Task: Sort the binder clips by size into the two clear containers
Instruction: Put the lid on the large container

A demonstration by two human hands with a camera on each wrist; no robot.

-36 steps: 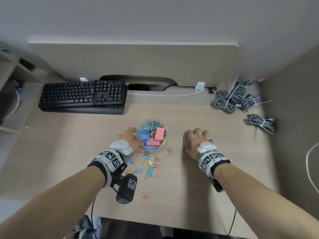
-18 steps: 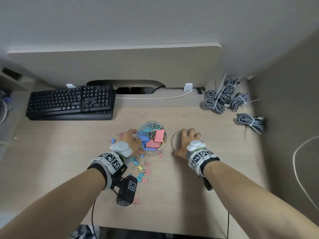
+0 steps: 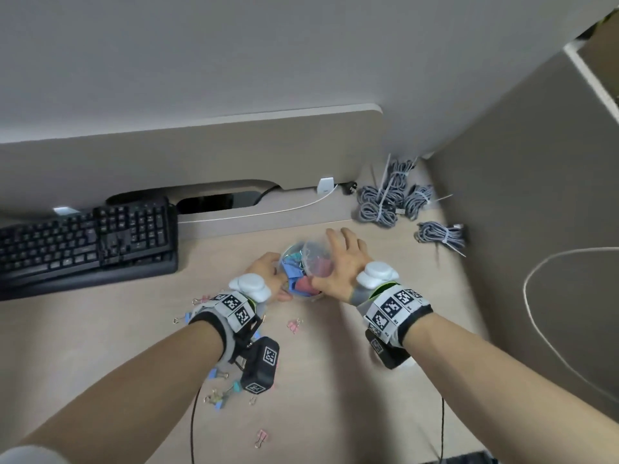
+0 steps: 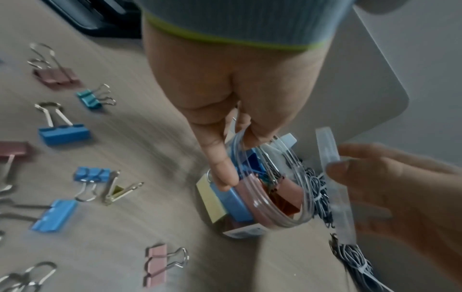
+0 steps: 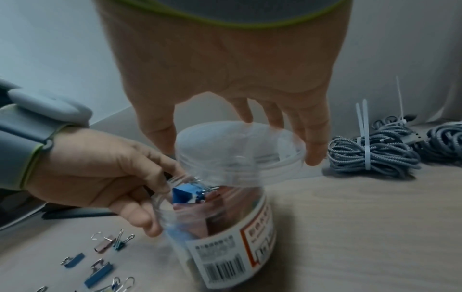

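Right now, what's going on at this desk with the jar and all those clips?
A person is working on a clear jar that stands on the desk and is packed with large binder clips. The left hand grips the jar's rim, while the right hand holds a clear lid just above the opening. Many loose clips lie scattered on the desk to the left of the jar. Only one container shows clearly.

A black keyboard point(image 3: 83, 242) lies at the far left of the wooden table point(image 3: 335, 380). Grey cable bundles point(image 3: 388, 199) bound with white zip ties sit at the far right corner, and a thin white cord point(image 3: 536, 329) loops along the right edge.
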